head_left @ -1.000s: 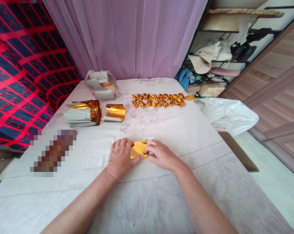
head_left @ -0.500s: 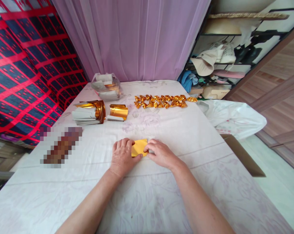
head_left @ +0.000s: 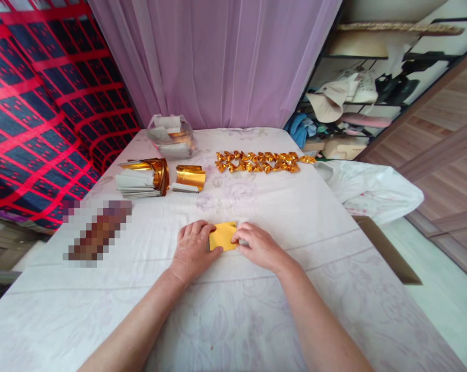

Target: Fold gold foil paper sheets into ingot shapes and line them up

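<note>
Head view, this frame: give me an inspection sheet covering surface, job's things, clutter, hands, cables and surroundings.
Surface: table under a pale floral cloth.
Job's things: gold foil sheet lies flat on the cloth between both hands.
Clutter: row of folded gold pieces at the far side; stack of foil sheets and a smaller gold stack far left; clear bag of sheets behind them; white plastic bag at the right edge; a blurred patch on the left.
Hands: left hand and right hand both press on the sheet's edges.
Cables: nothing seen.
Surroundings: purple curtain, red-checked fabric, shelf with hats.
</note>
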`<state>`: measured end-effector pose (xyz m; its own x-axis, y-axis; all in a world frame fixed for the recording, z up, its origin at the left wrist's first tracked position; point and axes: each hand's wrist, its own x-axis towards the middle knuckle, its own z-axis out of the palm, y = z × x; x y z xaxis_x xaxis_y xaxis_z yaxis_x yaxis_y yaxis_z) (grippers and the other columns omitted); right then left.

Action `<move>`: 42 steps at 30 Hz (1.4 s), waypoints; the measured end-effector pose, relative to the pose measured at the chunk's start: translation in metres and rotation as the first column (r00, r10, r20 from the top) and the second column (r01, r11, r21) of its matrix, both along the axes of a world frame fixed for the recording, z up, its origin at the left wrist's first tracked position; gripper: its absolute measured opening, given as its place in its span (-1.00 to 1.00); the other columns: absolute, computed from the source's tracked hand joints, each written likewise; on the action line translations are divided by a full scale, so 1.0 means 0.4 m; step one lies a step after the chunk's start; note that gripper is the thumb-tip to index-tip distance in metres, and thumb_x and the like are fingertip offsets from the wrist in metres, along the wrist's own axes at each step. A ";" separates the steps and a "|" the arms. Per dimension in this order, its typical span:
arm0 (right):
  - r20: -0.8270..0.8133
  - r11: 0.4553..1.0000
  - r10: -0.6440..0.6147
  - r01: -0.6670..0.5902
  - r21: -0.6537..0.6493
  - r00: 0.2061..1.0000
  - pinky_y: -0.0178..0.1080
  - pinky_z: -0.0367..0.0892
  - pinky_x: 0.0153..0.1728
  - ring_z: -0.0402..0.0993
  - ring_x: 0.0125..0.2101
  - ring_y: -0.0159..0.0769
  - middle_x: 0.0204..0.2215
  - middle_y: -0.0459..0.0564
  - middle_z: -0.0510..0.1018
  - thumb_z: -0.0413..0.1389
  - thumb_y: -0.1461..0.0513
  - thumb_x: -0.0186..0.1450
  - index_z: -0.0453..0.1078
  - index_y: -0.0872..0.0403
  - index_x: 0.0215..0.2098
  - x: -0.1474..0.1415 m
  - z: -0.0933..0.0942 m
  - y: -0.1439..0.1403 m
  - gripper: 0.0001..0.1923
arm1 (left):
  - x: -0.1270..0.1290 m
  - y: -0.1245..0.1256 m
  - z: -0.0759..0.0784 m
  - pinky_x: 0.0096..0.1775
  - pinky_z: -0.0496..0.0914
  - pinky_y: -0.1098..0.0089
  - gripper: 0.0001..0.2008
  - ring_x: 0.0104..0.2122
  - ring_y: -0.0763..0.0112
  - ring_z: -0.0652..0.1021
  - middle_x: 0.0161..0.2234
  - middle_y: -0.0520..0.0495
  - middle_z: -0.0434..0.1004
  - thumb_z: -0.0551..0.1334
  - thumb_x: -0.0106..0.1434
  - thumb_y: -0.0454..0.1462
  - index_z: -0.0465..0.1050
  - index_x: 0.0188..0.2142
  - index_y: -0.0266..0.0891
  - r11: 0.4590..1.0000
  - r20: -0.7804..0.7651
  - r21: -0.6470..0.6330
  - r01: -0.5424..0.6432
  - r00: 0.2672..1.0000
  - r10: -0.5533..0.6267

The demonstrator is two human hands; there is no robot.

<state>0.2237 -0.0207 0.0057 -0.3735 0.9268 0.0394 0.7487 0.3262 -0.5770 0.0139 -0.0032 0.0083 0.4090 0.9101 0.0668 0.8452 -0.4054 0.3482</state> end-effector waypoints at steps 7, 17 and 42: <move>-0.012 1.000 0.014 -0.014 0.002 1.000 -0.25 0.28 -0.11 0.40 -0.16 -0.31 -0.22 -0.04 0.48 0.14 0.44 0.18 0.47 0.04 -0.25 0.004 -0.005 -0.001 -0.77 | -0.020 0.010 0.006 0.09 0.20 0.03 -0.57 0.07 0.08 0.38 0.05 -0.12 0.38 0.27 0.15 -0.19 0.39 0.03 -0.12 0.997 0.005 -0.062 0.041 0.999 -0.041; -0.006 1.000 0.000 0.000 0.005 1.000 -0.25 0.28 -0.14 0.41 -0.19 -0.31 -0.26 -0.05 0.48 0.12 0.43 0.19 0.47 0.04 -0.30 0.003 0.005 -0.003 -0.80 | -0.054 0.035 0.013 0.12 0.17 -0.01 -0.50 0.10 0.09 0.36 0.10 -0.09 0.35 0.24 0.14 -0.24 0.36 0.10 -0.02 0.978 0.029 -0.148 0.147 0.989 -0.144; 0.195 0.959 -0.275 0.282 -0.005 0.941 -0.25 0.24 -0.24 0.40 -0.23 -0.26 -0.31 -0.05 0.47 0.33 0.17 0.11 0.41 0.03 -0.42 -0.062 0.017 -0.017 -0.80 | -0.057 0.036 -0.001 0.10 0.19 0.03 -0.53 0.08 0.10 0.36 0.10 -0.08 0.34 0.24 0.14 -0.24 0.38 0.08 -0.02 0.982 0.021 -0.121 0.143 0.990 -0.142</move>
<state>0.1988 -0.0276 0.0124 -0.0978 0.9944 -0.0391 0.9038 0.0723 -0.4218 -0.0089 0.0111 0.0079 0.5348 0.8443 -0.0348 0.7773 -0.4753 0.4123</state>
